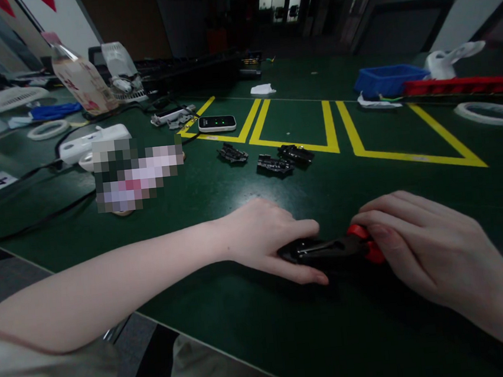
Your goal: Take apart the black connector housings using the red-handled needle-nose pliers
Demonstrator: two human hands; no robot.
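Observation:
My left hand (274,236) is closed around one end of a dark, glossy black part (315,250), its thumb below and its fingers above. At the right end of that part, my right hand (421,243) grips a red-handled tool (366,242). The fingers cover most of the tool, and its exact kind is hidden. Both hands are low over the green table. Beyond them lie several similar black plastic parts: one by itself (232,153), another (274,164) to its right, and a third (296,153) close behind that one.
Yellow tape outlines (291,143) mark the green table (215,186). A white device with green lights (217,123), a pixelated object (139,175), a power strip (93,143) and cables are on the left. A bottle (83,77), blue bin (390,80), red rack (468,86) and tape roll (491,113) stand farther back.

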